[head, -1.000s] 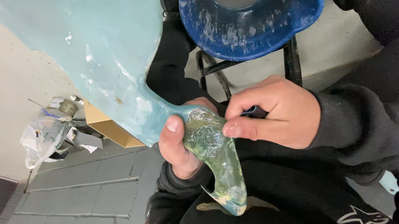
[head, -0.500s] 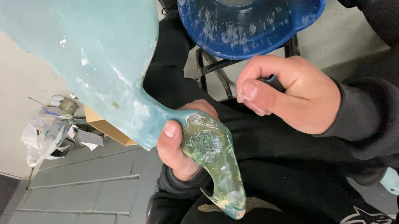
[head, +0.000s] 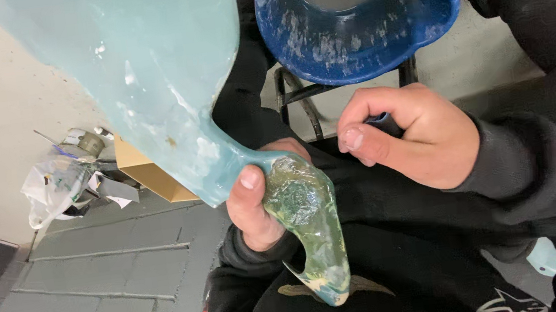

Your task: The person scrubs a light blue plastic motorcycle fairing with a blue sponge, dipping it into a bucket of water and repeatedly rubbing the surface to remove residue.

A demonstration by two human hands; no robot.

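The left hand (head: 256, 205) grips a glossy teal curved form (head: 161, 85) by its mottled handle; the right hand (head: 408, 135) is curled around a small blue piece (head: 381, 121).

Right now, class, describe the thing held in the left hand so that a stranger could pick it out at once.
Start at the big pale blue-green glazed slab filling the upper left. It narrows downward to a curved handle-like end, gripped by the left hand over the dark lap. Unlike the round blue bucket above, this end is mottled green and yellow, glossy, and finishes in a sharp point.
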